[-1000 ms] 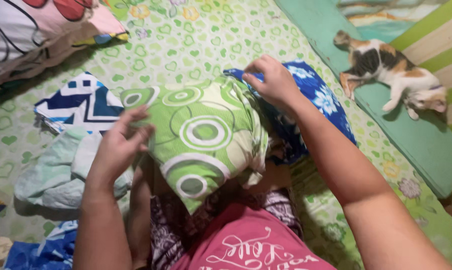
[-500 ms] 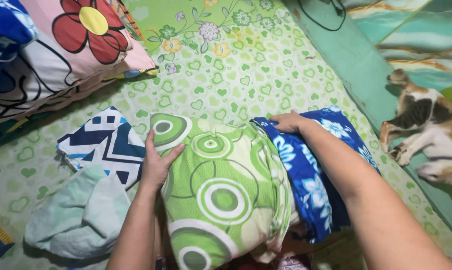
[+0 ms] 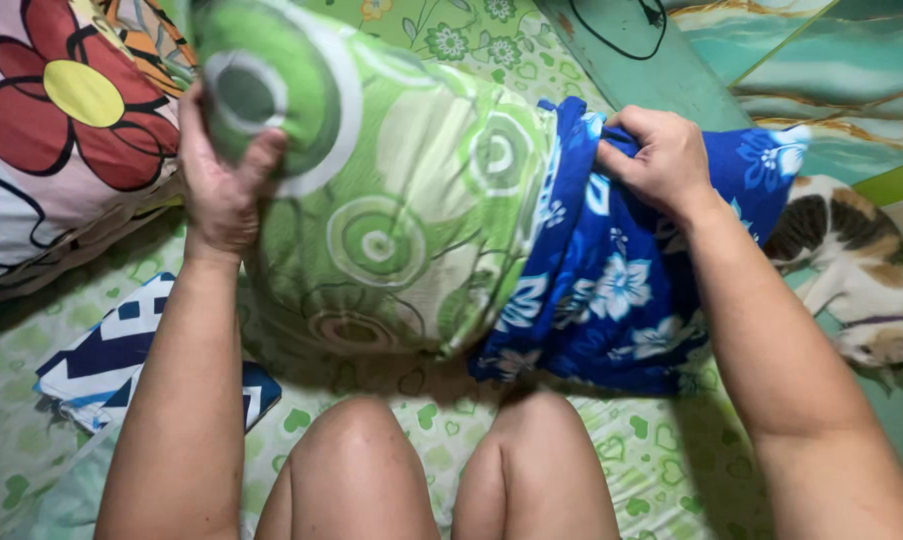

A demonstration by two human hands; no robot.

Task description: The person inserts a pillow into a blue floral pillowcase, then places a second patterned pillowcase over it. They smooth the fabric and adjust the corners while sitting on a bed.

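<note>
A bulky green circle-patterned pillow (image 3: 391,200) is held up across the centre of the frame above the bed (image 3: 651,460). Its upper-left corner is clenched in the left hand (image 3: 221,180); the bunched edge of a blue flowered pillowcase (image 3: 621,290), partly around the pillow's right end, is pinched by the right hand (image 3: 661,160). It looks soft and light, best gripped at corners.
</note>
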